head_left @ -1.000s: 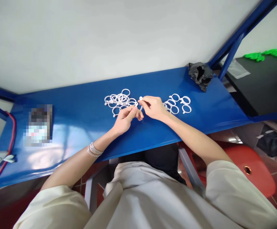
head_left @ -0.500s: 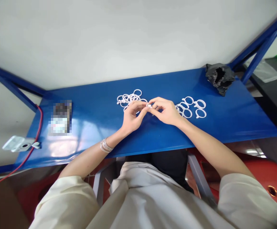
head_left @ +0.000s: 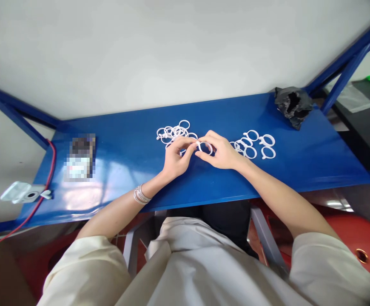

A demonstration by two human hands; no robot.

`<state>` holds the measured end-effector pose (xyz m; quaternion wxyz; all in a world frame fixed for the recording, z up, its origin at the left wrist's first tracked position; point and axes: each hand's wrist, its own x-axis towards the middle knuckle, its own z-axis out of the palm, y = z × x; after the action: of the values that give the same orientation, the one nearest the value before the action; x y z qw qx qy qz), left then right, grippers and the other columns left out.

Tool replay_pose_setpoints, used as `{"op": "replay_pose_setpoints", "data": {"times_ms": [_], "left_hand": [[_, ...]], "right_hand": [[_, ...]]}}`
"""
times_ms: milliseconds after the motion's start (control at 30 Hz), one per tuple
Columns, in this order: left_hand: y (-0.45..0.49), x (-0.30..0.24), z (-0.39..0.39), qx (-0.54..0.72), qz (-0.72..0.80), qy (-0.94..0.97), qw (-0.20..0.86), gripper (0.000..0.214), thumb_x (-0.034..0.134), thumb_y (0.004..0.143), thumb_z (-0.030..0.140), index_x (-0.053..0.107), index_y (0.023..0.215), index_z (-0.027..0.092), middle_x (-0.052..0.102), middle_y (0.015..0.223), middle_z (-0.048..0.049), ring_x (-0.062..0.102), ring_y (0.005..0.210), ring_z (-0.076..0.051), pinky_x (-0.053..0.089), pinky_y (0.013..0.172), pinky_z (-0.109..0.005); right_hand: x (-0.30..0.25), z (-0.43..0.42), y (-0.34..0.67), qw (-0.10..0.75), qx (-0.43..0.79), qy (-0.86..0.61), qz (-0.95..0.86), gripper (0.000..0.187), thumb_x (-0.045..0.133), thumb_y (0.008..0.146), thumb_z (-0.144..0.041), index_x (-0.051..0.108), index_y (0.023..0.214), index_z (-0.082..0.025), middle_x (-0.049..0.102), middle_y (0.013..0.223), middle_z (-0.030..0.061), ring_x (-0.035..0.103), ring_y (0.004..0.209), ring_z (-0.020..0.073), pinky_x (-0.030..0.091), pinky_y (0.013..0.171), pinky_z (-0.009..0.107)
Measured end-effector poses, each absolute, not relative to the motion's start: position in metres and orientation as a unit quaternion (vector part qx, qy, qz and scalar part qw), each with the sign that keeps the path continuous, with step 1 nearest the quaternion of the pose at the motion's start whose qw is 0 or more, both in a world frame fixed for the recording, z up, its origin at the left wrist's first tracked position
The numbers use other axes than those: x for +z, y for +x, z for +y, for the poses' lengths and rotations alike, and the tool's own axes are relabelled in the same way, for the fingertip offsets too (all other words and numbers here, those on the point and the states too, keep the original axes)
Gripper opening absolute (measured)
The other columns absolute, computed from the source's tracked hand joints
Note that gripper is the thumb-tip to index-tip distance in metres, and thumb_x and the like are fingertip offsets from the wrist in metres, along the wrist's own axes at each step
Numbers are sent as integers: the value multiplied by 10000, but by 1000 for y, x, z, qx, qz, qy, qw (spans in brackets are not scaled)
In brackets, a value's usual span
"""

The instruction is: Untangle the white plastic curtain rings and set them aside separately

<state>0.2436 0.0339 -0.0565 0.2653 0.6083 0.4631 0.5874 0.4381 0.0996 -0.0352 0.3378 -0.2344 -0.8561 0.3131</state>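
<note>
Between my two hands is a white plastic ring [head_left: 206, 148] with a small knob on its left side. My left hand [head_left: 177, 158] is closed, with thumb and fingertips pinching at the knob. My right hand [head_left: 220, 151] is closed around the ring's right side, thumb below and fingers above. Just behind my left hand lies a pile of similar white rings [head_left: 175, 131], partly hidden by that hand. To the right of my right hand is a second group of white rings [head_left: 250, 151], some overlapping.
The rings lie on a blue table [head_left: 124, 140]. A crumpled black plastic bag [head_left: 293, 106] sits at the back right. At the left are a blurred-out object [head_left: 80, 157], a white clamp-like device [head_left: 24, 192] and a red cable [head_left: 53, 163].
The ring between my hands has turned, so its round opening now faces the camera. Its band was hidden by my fingers before. My right fingers have opened a little around it.
</note>
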Motion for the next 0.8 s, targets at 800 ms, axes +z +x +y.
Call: {"op": "replay_pose_setpoints", "data": {"times_ms": [800], "left_hand": [[245,-55,32,563,451,607,333,235,797,961,408,782,1020,181,819,991,-102,775,803,-162,650,767,-275]], "right_hand": [[-40,94,436,306,177,-273,-895,87,588,946,-304,563,927,-223,665,926,78,594,780,204,440,659,340]]}}
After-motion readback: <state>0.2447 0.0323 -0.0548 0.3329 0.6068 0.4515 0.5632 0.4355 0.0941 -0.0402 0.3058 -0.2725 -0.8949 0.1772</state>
